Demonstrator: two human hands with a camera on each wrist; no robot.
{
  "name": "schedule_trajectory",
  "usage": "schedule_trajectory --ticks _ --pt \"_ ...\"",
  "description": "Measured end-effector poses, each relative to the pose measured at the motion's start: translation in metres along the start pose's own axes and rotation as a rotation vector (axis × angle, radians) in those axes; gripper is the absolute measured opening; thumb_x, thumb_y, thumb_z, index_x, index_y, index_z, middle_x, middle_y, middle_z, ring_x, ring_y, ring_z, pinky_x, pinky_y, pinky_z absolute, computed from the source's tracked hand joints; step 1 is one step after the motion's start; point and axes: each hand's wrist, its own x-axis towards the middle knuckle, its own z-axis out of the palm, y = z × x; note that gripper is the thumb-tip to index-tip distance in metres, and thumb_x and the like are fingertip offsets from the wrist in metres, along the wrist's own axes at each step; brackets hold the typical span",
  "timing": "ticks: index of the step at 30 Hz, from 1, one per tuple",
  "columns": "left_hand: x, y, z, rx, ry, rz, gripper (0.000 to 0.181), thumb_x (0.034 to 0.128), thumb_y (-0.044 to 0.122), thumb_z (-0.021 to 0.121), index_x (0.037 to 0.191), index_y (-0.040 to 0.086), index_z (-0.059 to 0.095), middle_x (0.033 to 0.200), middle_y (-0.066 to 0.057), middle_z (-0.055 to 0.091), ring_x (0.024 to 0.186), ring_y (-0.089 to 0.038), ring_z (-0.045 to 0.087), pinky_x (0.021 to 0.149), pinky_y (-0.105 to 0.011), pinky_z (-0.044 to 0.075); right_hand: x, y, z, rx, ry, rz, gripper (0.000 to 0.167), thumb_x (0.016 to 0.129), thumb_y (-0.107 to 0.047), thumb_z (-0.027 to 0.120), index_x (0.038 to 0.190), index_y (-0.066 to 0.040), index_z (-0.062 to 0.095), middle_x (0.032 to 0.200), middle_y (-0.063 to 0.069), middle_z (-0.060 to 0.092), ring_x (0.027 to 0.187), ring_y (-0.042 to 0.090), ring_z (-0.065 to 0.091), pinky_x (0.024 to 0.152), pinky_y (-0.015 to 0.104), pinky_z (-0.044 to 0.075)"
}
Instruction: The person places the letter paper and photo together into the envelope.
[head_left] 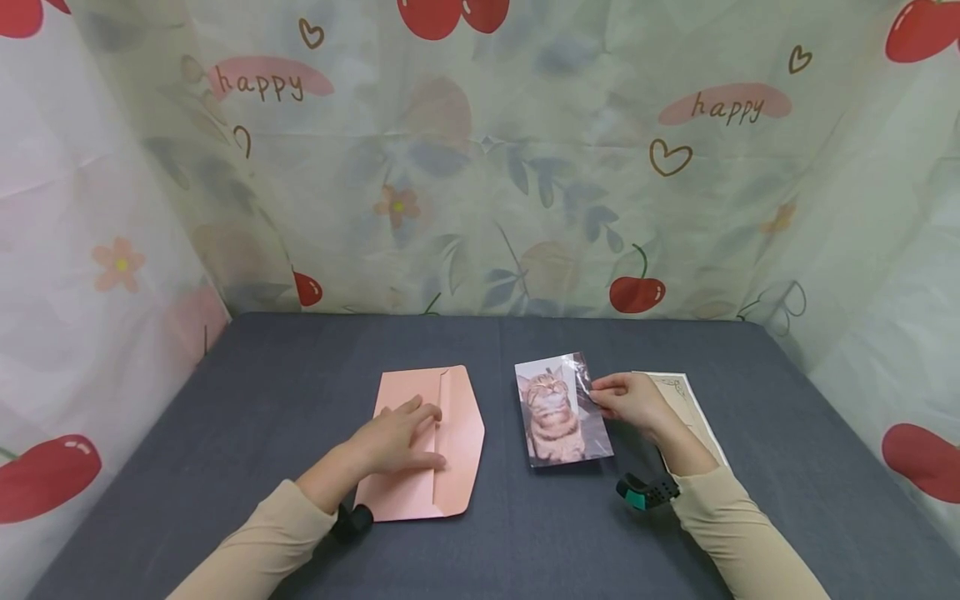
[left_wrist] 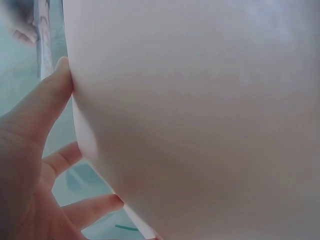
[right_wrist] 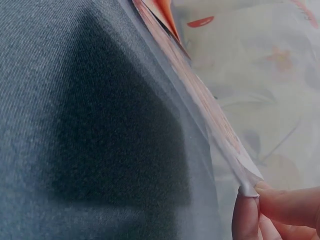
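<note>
A pink envelope lies on the dark table left of the middle, its pointed flap opened out to the right. My left hand rests on it with fingers spread, the thumb near the crease of the flap. In the left wrist view, the thumb and fingertips of the left hand touch the pale face of the envelope. Between thumb and fingers, my right hand pinches the right edge of a cat photo. The right wrist view shows the photo edge-on, tilted above the cloth.
A cream card with an ornate corner lies partly under the right forearm. Dark grey cloth covers the table. A printed curtain stands behind and along both sides. Wrist bands sit at both wrists.
</note>
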Motion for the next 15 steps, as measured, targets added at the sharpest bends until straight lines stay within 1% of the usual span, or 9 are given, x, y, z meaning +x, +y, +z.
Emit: schedule_trajectory --ticks 12,15 --pt "0.0010 -0.0003 0.0003 -0.002 -0.001 -0.004 0.056 0.0761 0.047 0.072 0.120 0.019 0.051 0.147 -0.023 0.034 0.128 -0.042 0.044 0.110 -0.061 0.021 0.0021 -0.0079 0.0053 -0.032 0.011 0.000 0.029 0.089 -0.010 0.061 0.112 0.008 0.059 0.095 0.017 0.068 0.069 0.007 0.059 0.068 0.025 0.056" --pt "0.0005 0.0003 0.0000 -0.003 -0.004 -0.010 0.056 0.0763 0.046 0.072 0.121 0.020 0.051 0.148 -0.023 0.034 0.129 -0.043 0.044 0.111 -0.061 0.021 0.0021 -0.0102 0.0069 -0.032 0.006 -0.011 0.029 0.089 -0.010 0.062 0.112 0.008 0.059 0.094 0.017 0.068 0.068 0.007 0.059 0.068 0.025 0.056"
